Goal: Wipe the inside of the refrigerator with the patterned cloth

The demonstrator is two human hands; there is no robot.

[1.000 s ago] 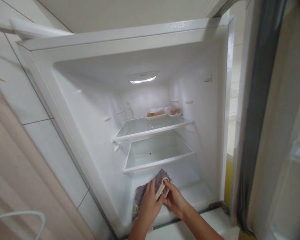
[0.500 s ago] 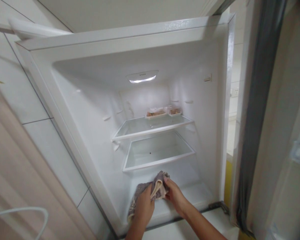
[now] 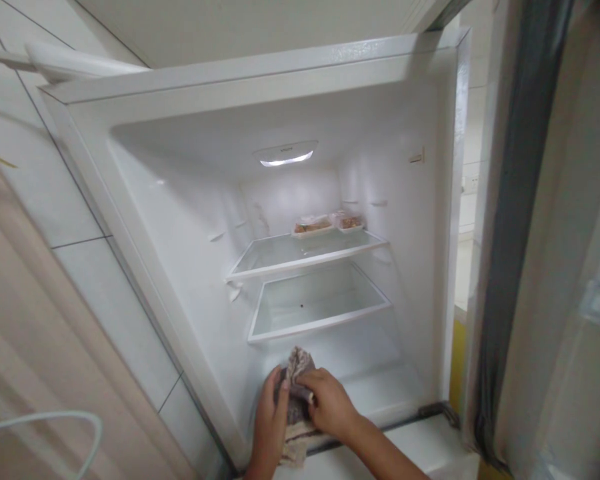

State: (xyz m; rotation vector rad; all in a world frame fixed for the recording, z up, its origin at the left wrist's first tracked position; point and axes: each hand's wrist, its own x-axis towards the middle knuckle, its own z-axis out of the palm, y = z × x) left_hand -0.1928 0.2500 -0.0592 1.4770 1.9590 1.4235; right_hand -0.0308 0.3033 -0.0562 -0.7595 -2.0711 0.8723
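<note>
A grey-brown patterned cloth [image 3: 298, 408] is bunched between my two hands, low in front of the open white fridge [image 3: 190, 267]. My left hand [image 3: 271, 417] holds the cloth's left side, its fingers pointing up. From the right, my right hand [image 3: 330, 403] pinches a fold of it, fingers bent over the cloth. A paler edge of the cloth hangs down below the hands. Above them are a lower glass shelf [image 3: 320, 303] with a small dark spot on it and an upper glass shelf [image 3: 280, 257].
Two wrapped food trays, one left [image 3: 313, 227] and one right [image 3: 349, 221], sit at the back of the upper shelf. A lit lamp [image 3: 287, 159] is in the fridge ceiling. The open door [image 3: 555, 267] stands at the right; a tiled wall [image 3: 80, 200] is at the left.
My right hand has moved left and slightly down, closer to my left hand. The cloth is gathered differently, with its pale edge now hanging below. My left hand has shifted slightly left.
</note>
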